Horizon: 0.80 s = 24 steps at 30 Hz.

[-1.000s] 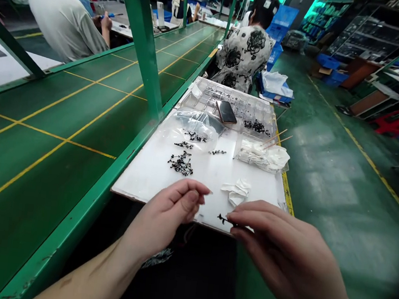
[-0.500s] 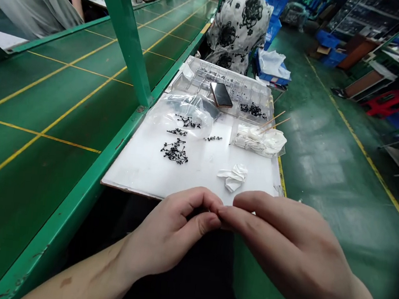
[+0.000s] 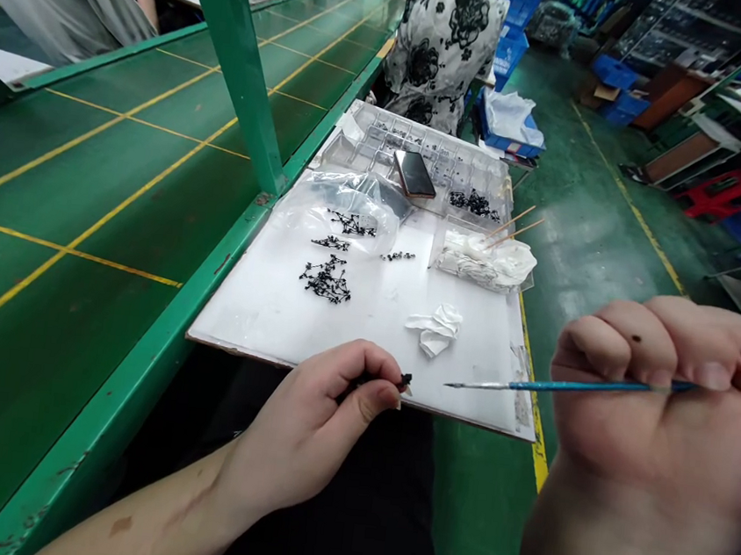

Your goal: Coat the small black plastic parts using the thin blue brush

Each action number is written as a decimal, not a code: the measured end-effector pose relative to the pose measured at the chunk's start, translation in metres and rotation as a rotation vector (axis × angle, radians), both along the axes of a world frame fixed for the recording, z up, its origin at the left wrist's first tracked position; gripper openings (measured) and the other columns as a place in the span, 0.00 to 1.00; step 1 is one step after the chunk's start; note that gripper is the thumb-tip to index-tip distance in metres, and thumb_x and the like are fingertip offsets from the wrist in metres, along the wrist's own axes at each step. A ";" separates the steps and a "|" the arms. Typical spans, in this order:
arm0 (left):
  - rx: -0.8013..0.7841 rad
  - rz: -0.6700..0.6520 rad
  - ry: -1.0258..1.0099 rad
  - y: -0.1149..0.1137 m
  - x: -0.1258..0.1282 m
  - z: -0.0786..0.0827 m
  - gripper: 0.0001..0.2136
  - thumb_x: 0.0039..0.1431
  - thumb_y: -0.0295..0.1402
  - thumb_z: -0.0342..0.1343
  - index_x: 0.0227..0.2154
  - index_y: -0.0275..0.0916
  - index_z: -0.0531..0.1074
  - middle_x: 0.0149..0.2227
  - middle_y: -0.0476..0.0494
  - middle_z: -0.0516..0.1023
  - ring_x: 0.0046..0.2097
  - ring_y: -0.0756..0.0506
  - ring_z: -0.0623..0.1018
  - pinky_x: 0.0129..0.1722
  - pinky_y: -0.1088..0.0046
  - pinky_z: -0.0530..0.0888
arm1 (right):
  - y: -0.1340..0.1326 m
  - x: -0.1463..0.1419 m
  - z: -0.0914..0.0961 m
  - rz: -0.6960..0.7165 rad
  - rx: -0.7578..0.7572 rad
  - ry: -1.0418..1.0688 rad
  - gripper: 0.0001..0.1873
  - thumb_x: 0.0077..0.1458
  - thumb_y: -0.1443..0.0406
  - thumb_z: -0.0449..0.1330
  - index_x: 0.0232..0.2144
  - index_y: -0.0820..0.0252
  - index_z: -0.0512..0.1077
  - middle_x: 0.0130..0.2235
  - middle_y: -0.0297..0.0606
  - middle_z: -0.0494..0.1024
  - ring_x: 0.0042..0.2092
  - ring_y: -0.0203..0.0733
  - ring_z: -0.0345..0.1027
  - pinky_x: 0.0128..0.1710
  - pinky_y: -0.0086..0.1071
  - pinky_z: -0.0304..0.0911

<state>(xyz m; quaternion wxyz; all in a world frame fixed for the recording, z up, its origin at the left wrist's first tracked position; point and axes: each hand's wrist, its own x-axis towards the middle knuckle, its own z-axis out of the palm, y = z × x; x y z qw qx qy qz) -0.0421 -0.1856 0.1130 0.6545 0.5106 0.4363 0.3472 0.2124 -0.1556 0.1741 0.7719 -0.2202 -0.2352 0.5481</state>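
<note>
My left hand (image 3: 319, 427) pinches a small black part (image 3: 405, 379) between thumb and forefinger, just over the near edge of the white board (image 3: 274, 312). My right hand (image 3: 655, 404) is close to the camera at the right, its fingers closed on a thin blue-handled brush (image 3: 564, 387). The brush tip points left, a short gap from the black part. On the board lie clusters of small black parts (image 3: 326, 280) and a crumpled white tissue (image 3: 435, 327).
A clear plastic bag (image 3: 344, 208), a compartment tray (image 3: 423, 151) with a phone (image 3: 414, 174) on it, and a small tray of white wipes with wooden sticks (image 3: 488, 259) sit farther back. A green bench with a post (image 3: 234, 60) runs on the left. Other people sit ahead.
My hands, joined at the fingertips half a second ago, have parted. The right hand moved right and nearer the camera and now holds the brush; the left keeps the black part.
</note>
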 end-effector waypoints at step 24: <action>0.083 -0.067 0.046 0.000 0.002 0.004 0.09 0.69 0.44 0.56 0.37 0.47 0.77 0.34 0.53 0.80 0.36 0.53 0.77 0.41 0.79 0.72 | 0.011 -0.022 -0.010 0.045 -0.035 0.106 0.24 0.67 0.63 0.55 0.21 0.55 0.49 0.19 0.28 0.55 0.19 0.32 0.47 0.19 0.31 0.51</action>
